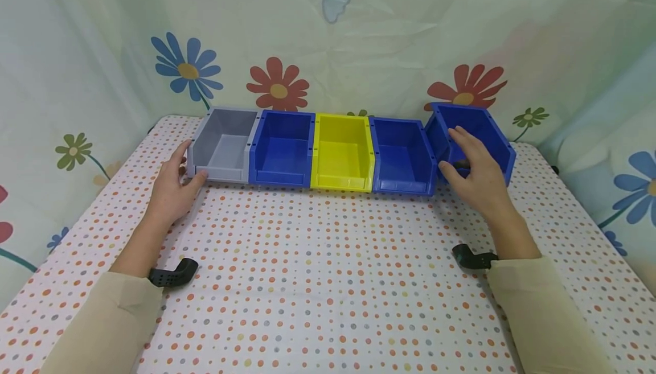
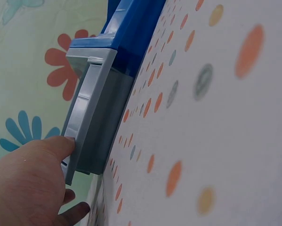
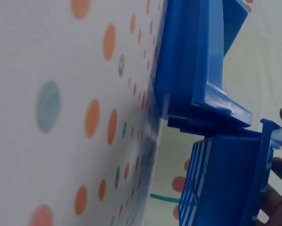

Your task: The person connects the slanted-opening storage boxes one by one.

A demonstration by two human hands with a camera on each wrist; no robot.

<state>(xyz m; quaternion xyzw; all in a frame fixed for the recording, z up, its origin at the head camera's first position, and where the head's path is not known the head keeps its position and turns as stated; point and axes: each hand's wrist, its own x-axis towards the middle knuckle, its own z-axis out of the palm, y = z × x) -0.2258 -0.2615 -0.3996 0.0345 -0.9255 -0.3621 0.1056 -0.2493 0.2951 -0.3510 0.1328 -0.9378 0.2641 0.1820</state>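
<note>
Five open-front storage bins form a row at the back of the table. My left hand (image 1: 173, 189) holds the front left corner of the grey bin (image 1: 220, 176), thumb on its front lip and fingers along its outer side. At the other end, my right hand (image 1: 479, 177) grips the rightmost blue bin (image 1: 504, 140) by its front. This bin is raised off the table and tilted beside the row, as the right wrist view shows. Between them stand a blue bin (image 1: 282, 177), a yellow bin (image 1: 340, 182) and another blue bin (image 1: 402, 185), side by side.
The dotted tablecloth (image 1: 307, 283) covers the table. Behind it hangs a flowered curtain (image 1: 384, 38), close to the backs of the bins. A black wrist strap mount (image 1: 174, 274) sticks out from the left wrist, another mount (image 1: 474, 257) from the right.
</note>
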